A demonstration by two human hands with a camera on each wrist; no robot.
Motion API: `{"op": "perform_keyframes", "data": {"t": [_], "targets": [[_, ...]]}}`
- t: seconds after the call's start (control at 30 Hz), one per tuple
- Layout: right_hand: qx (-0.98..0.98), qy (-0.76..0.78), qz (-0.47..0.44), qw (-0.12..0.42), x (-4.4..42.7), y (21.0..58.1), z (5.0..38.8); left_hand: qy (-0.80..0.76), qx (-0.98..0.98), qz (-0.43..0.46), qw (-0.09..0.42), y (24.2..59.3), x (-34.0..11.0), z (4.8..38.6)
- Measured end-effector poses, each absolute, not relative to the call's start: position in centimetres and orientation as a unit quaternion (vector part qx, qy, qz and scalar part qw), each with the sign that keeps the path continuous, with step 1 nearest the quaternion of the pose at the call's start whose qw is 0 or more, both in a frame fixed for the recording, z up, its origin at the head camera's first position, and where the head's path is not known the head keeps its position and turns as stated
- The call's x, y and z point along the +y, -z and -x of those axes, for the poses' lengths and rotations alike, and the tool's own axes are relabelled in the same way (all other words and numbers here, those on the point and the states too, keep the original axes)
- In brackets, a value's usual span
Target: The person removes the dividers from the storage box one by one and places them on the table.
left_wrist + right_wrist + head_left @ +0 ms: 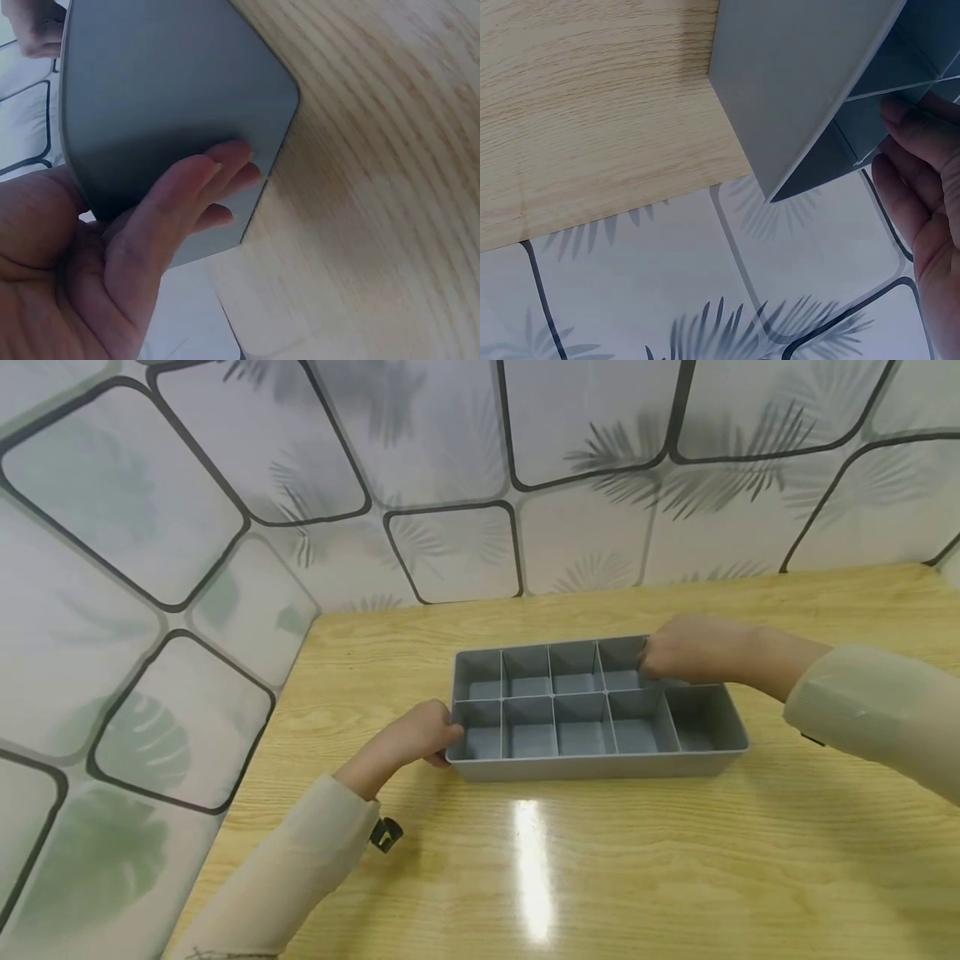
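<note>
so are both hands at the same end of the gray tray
No, the left hand grips the gray tray at its left end while the right hand is toward its right end.

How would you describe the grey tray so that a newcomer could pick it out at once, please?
Below the patterned wall lies the yellowish table. Toward its far side stands the tray, long and grey, set apart from wall and table by two rows of open compartments.

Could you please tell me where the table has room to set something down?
The table is bare in front of the grey tray, between the sleeves, and in a strip between tray and patterned wall. It is crowded at the tray's left end, by the left hand, and far right corner, by the right hand.
</note>
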State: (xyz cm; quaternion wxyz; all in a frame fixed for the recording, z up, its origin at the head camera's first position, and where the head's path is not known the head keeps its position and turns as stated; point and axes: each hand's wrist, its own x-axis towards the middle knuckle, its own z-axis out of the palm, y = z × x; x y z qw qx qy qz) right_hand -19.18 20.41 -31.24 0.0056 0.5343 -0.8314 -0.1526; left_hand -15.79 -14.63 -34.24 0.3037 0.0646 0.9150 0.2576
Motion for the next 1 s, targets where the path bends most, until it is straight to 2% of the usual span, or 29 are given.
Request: {"op": "perform_keyframes", "data": {"t": [0.2, 0.43, 0.63, 1.0], "targets": [[-0.831, 0.153, -0.534, 0.001, 20.5, 31.3, 19.3, -0.201, 0.929, -0.080, 0.299, 32.8, -14.6, 16.0], [-0.831, 0.154, -0.535, 0.004, 20.6, 31.3, 19.4, -0.105, 0.948, -0.154, 0.259, 27.2, -13.3, 17.2], [-0.832, 0.148, -0.535, 0.001, 20.7, 31.1, 19.6, -0.083, 0.935, -0.200, 0.282, 24.0, -10.9, 18.2], [-0.841, 0.132, -0.524, -0.028, 20.4, 30.1, 19.8, -0.042, 0.909, -0.324, 0.259, 24.0, -4.2, 19.9]]}}
